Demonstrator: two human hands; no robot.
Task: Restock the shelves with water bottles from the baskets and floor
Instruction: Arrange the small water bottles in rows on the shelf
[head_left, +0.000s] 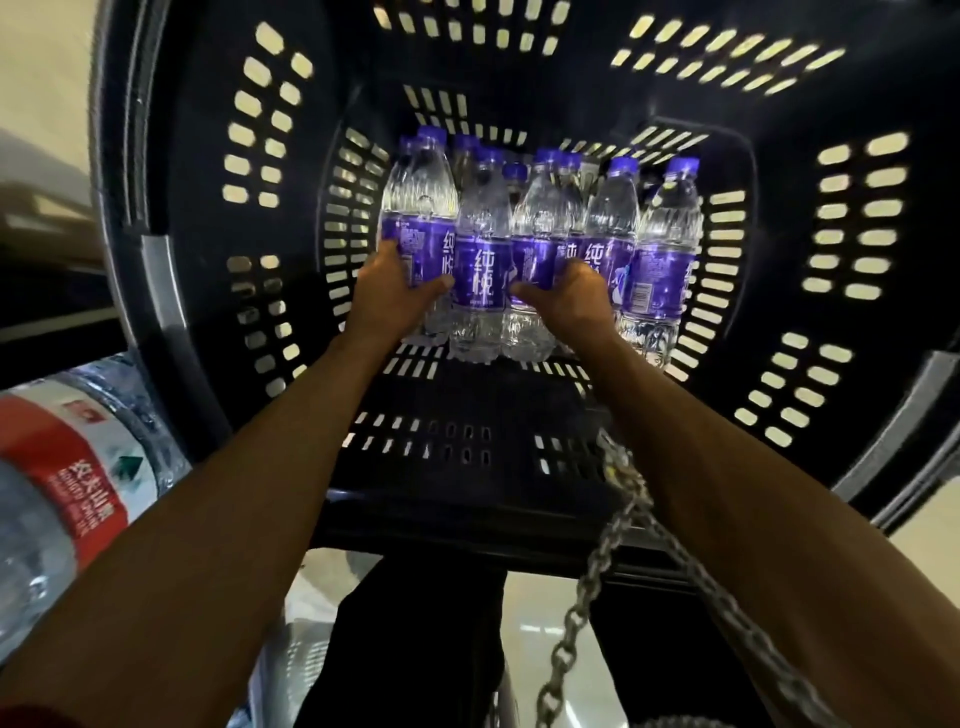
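Left hand (395, 299) curls round the leftmost bottle (415, 208), right hand (571, 296) round a middle bottle (545, 213), the hands a little apart at frame centre. Both bottles lie in a row inside the dark basket (156, 130). Likely the picking-up step; next, both bottles must be lifted out together.

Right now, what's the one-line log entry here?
left hand grips leftmost bottle | right hand grips middle bottle | both inside black basket
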